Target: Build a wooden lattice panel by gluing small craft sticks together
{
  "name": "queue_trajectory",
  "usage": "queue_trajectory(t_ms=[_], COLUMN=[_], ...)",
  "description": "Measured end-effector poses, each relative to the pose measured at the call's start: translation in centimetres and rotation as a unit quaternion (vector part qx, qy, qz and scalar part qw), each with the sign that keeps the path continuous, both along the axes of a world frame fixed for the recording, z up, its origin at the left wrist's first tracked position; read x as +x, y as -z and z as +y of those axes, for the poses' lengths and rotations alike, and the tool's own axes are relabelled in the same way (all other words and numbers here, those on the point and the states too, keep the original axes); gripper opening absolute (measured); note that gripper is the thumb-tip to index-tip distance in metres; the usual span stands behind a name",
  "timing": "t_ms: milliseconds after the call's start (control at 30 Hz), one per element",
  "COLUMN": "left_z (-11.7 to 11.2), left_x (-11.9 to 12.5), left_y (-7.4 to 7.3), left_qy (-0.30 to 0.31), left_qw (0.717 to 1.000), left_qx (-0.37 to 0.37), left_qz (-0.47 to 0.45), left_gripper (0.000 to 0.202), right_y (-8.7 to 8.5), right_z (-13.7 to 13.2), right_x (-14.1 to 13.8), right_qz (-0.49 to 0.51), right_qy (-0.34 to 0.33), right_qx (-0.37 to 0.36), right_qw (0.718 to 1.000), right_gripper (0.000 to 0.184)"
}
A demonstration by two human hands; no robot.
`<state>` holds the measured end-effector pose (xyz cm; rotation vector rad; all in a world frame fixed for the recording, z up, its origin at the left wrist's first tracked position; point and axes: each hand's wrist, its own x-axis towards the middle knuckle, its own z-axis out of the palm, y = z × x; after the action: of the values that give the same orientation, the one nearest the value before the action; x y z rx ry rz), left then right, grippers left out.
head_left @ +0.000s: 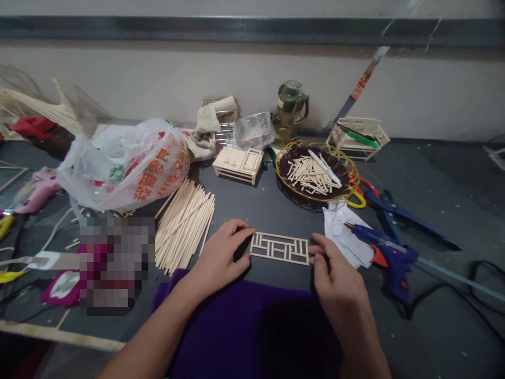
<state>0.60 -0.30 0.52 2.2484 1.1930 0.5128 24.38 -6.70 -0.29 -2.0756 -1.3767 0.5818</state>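
Note:
A small wooden lattice panel [280, 259], made of thin sticks with a pattern of short crosspieces, lies low over the dark table in front of me. My left hand [223, 260] has its index finger and thumb on the left corners of the panel. At the opposite end, my right hand [341, 271] holds the right edge with curled fingertips. Left of the panel is a pile of loose thin wooden sticks [183, 226]. Purple cloth [232, 321] shows below, between my forearms.
A woven basket [282, 181] holds short stick pieces and a white pen. Right lie a blue glue gun [396, 263], white papers [343, 231] and blue-handled cutters [410, 218]. Behind stand a small stick-built model [238, 164], a green jug [292, 108] and a plastic bag [130, 163].

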Motion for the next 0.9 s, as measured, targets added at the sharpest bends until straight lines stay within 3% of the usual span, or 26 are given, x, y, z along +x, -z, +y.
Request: queue_trajectory(t_ms=[167,333,467,600,733,900], left_z=[-0.03,-0.05,-0.03,-0.05,-0.02,0.05], left_x=[-0.08,-0.12,-0.14,-0.13,-0.06,0.02], left_y=[0.07,0.03,0.13,0.19,0.06,0.01], left_qy=[-0.001,-0.001,0.0,-0.001,-0.002,-0.001], left_qw=[1.0,1.0,1.0,1.0,1.0,1.0], left_qx=[0.004,-0.001,-0.002,0.0,-0.001,0.001], left_qz=[-0.005,0.001,0.001,0.001,-0.001,-0.001], left_gripper=[0.049,0.049,0.049,0.049,0.048,0.048], right_y=[-0.06,-0.18,-0.17,0.02,0.04,0.02], right_z=[0.01,0.09,0.03,-0.04,0.08,0.16], right_x=[0.07,-0.1,-0.06,0.13,0.14,0.13], right_qz=[-0.016,0.005,-0.027,0.02,-0.011,0.003], right_qy=[0.041,0.008,0.047,0.001,0.047,0.004], right_qx=[0.045,-0.007,0.045,0.0,0.044,0.004], right_qw=[0.998,1.0,0.997,1.0,0.998,1.0], right_gripper=[0.044,0.044,0.046,0.045,0.046,0.045])
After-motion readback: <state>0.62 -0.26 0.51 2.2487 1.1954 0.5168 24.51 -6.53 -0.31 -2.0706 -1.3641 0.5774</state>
